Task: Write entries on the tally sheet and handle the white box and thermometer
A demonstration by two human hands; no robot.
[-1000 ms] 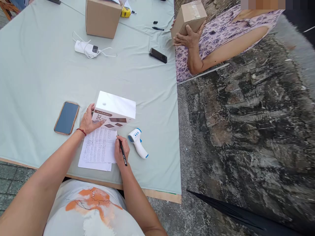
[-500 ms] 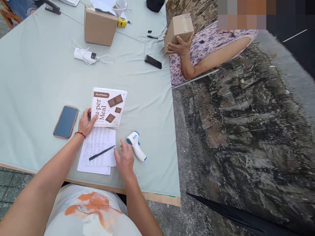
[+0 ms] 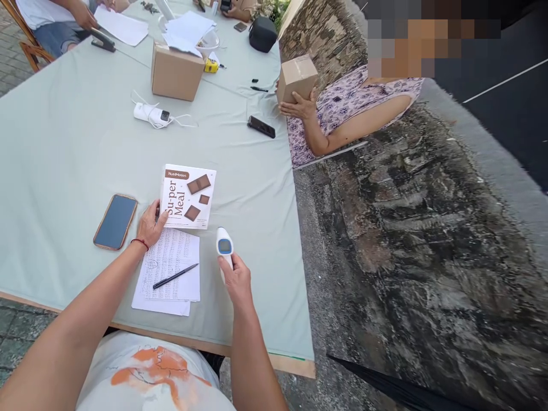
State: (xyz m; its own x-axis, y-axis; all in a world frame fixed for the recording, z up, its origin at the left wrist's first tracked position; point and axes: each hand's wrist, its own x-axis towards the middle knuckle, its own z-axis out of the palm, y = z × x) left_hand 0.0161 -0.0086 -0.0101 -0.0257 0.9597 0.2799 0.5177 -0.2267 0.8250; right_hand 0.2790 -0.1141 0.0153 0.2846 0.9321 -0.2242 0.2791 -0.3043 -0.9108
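My left hand (image 3: pixel 151 224) grips the left edge of a white box (image 3: pixel 197 214) with "Su-per Meal" and brown bars printed on it; the thumb lies on its front. In my right hand (image 3: pixel 238 281) is a white infrared thermometer (image 3: pixel 224 235), held upright by its handle with its blue-rimmed screen facing me. Printed sheets (image 3: pixel 171 251) lie on the table below the box, and a black pen (image 3: pixel 175 276) rests across them. Left of my left hand is a phone (image 3: pixel 115 221) in a brown case.
Further back on the cloth are a white device with a cable (image 3: pixel 151 114), a black phone (image 3: pixel 261 127), a cardboard box (image 3: pixel 177 71) and a yellow tape measure (image 3: pixel 211 65). At the right edge a person holds another cardboard box (image 3: pixel 297 79). Another person sits far left, near a stapler (image 3: pixel 103 40).
My right hand has picked up the thermometer from the table and turned its screen toward me. My left hand stays on the white box. The view has tilted up slightly.
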